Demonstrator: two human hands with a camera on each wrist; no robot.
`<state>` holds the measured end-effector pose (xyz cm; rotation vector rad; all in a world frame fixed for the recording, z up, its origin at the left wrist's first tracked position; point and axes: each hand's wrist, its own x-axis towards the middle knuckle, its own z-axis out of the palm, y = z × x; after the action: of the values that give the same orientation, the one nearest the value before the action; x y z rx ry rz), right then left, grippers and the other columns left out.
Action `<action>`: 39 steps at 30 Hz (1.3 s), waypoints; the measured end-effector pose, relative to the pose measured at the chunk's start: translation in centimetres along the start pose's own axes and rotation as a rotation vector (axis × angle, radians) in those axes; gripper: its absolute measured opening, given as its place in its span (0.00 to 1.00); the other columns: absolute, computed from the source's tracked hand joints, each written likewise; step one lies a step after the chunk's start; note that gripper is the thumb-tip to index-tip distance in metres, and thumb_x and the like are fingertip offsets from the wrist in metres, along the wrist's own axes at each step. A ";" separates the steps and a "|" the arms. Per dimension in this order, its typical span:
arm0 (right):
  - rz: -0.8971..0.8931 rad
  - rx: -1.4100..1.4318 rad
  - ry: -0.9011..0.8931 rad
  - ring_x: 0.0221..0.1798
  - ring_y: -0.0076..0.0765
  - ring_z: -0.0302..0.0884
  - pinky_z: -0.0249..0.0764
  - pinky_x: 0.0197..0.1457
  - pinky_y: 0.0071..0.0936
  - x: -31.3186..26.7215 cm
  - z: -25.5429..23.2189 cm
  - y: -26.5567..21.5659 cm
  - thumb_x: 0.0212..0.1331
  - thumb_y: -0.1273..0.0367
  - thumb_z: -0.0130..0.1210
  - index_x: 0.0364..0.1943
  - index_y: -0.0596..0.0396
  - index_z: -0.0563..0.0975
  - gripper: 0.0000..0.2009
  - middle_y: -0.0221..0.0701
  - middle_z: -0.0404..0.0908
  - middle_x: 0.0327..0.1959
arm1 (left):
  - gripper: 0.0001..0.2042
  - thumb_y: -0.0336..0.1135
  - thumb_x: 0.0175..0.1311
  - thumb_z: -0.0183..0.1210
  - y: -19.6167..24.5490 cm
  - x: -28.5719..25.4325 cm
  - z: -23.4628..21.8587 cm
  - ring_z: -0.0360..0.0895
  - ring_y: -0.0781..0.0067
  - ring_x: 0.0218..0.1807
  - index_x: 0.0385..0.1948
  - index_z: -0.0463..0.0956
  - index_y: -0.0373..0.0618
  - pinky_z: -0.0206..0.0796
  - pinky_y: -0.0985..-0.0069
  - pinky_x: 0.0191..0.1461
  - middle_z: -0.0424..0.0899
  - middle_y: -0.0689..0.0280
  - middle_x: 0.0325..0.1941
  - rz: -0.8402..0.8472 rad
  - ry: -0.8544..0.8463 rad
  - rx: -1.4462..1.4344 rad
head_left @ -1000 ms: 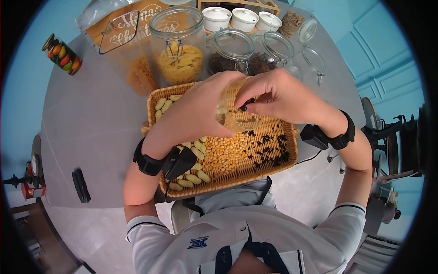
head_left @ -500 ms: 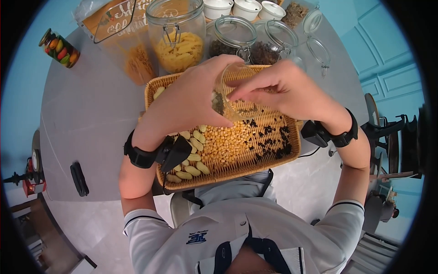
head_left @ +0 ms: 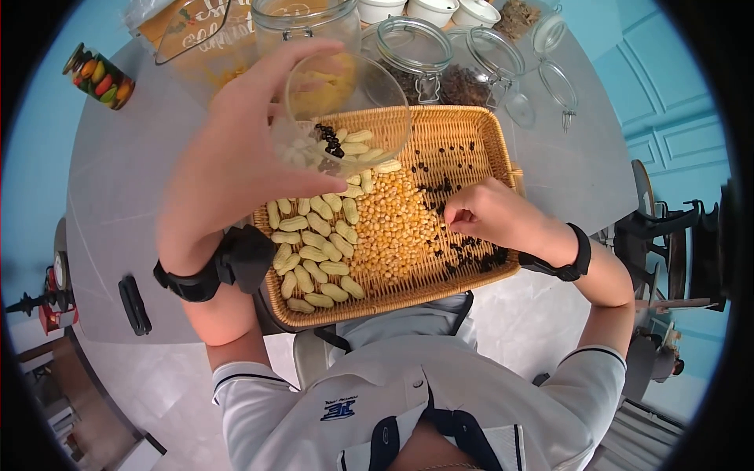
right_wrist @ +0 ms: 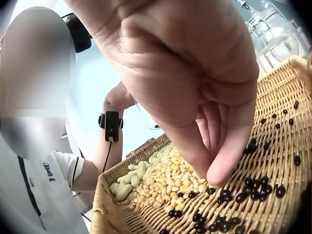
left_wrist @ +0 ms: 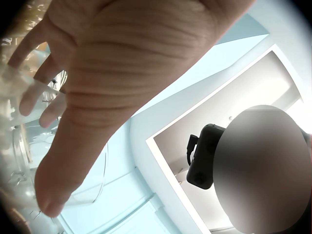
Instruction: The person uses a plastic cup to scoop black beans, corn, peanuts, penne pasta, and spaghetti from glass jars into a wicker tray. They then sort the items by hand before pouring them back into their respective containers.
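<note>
While the left grip [head_left: 224, 153] curls round the clear cup [head_left: 369, 98] over the basket [head_left: 393, 287], the right grip's [head_left: 495, 214] tips look together by black beans [right_wrist: 254, 194]; I can't tell if one's inside. Beans seem slippery: pinch their sides. Hug the stiff cup's wall.

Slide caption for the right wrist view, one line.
Right hand with fingertips down among black beans, corn kernels and peanuts alongside, in a wicker basket.

The glass cup's [head_left: 349, 102] pale contents [head_left: 297, 149] are too blurred to name; the left wrist view's left edge cuts the cup off. Whether the right hand [head_left: 503, 213] pinches a bean between its fingertips cannot be told.
</note>
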<state>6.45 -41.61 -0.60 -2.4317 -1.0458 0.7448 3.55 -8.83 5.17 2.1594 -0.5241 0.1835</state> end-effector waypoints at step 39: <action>-0.035 0.248 0.263 0.31 0.30 0.82 0.76 0.35 0.26 -1.7 -4.0 -0.6 0.48 0.80 0.66 0.29 0.60 0.84 0.04 0.32 0.83 0.29 | 0.46 0.32 0.39 0.78 0.3 0.8 3.3 0.73 0.58 0.68 0.69 0.67 0.47 0.65 0.67 0.71 0.76 0.61 0.67 0.094 -0.229 -0.076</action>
<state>7.56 -43.10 3.41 -2.2196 -0.8376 0.4925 3.95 -11.84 3.69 2.0944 -0.7520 -0.0333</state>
